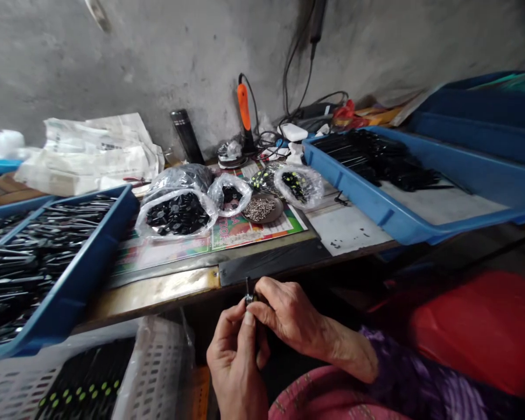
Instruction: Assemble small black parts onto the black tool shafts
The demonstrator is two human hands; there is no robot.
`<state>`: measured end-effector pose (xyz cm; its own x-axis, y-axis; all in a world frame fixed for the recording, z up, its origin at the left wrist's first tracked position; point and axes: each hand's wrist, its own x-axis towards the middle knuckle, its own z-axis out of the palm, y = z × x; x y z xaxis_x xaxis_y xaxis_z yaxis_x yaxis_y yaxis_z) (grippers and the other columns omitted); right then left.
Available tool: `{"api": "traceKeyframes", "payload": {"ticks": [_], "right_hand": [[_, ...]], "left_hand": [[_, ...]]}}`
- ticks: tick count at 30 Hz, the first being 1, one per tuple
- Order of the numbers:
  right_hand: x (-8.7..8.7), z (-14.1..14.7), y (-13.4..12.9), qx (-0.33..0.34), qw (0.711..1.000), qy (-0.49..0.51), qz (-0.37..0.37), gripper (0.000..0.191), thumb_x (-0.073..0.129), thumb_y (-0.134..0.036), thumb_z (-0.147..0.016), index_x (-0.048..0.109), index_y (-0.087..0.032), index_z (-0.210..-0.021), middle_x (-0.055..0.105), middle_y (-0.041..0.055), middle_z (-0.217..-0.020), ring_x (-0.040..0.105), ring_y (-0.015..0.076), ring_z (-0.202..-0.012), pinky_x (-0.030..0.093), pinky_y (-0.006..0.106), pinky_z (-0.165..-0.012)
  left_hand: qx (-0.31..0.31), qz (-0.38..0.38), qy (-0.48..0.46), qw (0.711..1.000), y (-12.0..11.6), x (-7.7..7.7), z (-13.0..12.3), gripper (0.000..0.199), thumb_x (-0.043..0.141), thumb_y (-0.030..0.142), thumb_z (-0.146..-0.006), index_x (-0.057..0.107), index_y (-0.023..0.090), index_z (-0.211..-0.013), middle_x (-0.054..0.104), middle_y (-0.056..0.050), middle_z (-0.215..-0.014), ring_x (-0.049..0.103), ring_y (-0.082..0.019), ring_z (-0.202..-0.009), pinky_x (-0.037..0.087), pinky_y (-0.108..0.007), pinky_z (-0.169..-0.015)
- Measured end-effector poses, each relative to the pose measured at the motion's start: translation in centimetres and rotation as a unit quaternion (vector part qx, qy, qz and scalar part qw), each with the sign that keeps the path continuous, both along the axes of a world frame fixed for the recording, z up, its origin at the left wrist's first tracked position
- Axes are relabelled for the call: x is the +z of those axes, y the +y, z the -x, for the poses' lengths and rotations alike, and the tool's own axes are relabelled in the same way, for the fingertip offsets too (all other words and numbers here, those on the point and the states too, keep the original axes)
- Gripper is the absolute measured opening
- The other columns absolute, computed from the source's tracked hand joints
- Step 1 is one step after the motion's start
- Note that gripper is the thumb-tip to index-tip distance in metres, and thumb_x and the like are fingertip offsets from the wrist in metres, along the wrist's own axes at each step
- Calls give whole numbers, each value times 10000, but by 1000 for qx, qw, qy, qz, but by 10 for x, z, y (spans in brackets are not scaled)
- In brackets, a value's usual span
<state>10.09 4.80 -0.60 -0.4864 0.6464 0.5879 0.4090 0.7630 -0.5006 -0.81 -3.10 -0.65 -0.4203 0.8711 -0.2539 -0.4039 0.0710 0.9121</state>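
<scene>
Closest to the camera, the person's left hand (236, 364) and right hand (289, 312) met above a lap in pink and purple cloth (332, 396). Between them, a small black part (248, 297) with a bright metal tip stood upright, held in a narrow pinch by the left thumb and fingers, with the right fingers closed against it. Those fingers hid most of it, so its full shape could not be told. It looked light and stiff, and probably best held by its dark body, though its small size made it easy to fumble.

At near left, a white plastic crate (157, 367) held black strips dotted with green, and a blue tray (65, 274) beyond it was heaped with long black pieces. A red cushion (472, 332) lay at near right. Farther off, clear plastic bags (177, 213) of black parts and a dish of metal pins (259, 209) sat on a printed sheet (240, 230). A second blue tray (402, 175) held black rods at right, and an orange-handled corded tool (244, 108) stood against the concrete wall (114, 58).
</scene>
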Motion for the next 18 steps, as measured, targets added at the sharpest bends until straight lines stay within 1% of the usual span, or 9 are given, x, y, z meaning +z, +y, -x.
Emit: {"api": "traceKeyframes", "payload": {"ticks": [2, 5, 7, 9, 12, 14, 18], "right_hand": [[2, -3, 0, 6, 1000, -7, -14, 439, 276, -496, -1062, 474, -187, -821, 547, 6, -695, 555, 141, -580, 352, 261, -541], [3, -5, 0, 9, 999, -8, -38, 423, 273, -460, -1069, 479, -186, -820, 555, 11, -691, 559, 144, -582, 358, 261, -544], [3, -5, 1, 2, 998, 2, -57, 409, 275, -428, -1071, 466, -192, -797, 539, 5, -665, 537, 141, -562, 353, 260, -539], [1, -4, 2, 3, 998, 15, -60, 390, 296, -406, -1065, 448, -200, -771, 513, -8, -638, 508, 131, -540, 349, 251, -532], [0, -4, 3, 14, 999, 28, -22, 371, 337, -393, -1050, 426, -207, -741, 475, -29, -611, 479, 111, -513, 357, 230, -519], [0, -3, 4, 13, 999, 33, 6, 369, 359, -387, -1040, 414, -212, -720, 455, -40, -595, 472, 102, -497, 360, 220, -506], [1, -4, 1, 1, 999, 36, 27, 397, 390, -419, -1037, 441, -215, -700, 463, -44, -564, 489, 100, -464, 366, 220, -476]], "left_hand": [[0, -1, -6, 1000, 0, 0, 0, 379, 833, 466, -691, 666, 203, -907, 539, 39, -624, 422, -58, -483, 401, -146, -437], [-5, -1, -2, 1000, -1, 0, -2, 374, 824, 466, -701, 666, 197, -906, 521, 43, -610, 414, -56, -475, 380, -138, -420], [-9, -3, 0, 1000, -2, 2, -4, 366, 820, 468, -703, 663, 186, -876, 509, 45, -596, 406, -55, -469, 362, -134, -407], [-11, -9, 0, 1000, -1, 5, -6, 367, 818, 474, -700, 663, 173, -843, 483, 52, -556, 380, -51, -450, 336, -132, -390], [-9, -17, 2, 1000, 1, 8, -10, 356, 795, 469, -729, 666, 153, -831, 454, 60, -515, 354, -43, -442, 310, -126, -387], [-6, -18, 1, 1000, 3, 8, -13, 324, 774, 438, -765, 670, 144, -853, 463, 62, -521, 370, -40, -445, 317, -126, -399], [13, -41, -24, 999, 5, 10, -18, 290, 755, 396, -787, 657, 132, -854, 488, 65, -540, 376, -28, -407, 311, -138, -379]]}}
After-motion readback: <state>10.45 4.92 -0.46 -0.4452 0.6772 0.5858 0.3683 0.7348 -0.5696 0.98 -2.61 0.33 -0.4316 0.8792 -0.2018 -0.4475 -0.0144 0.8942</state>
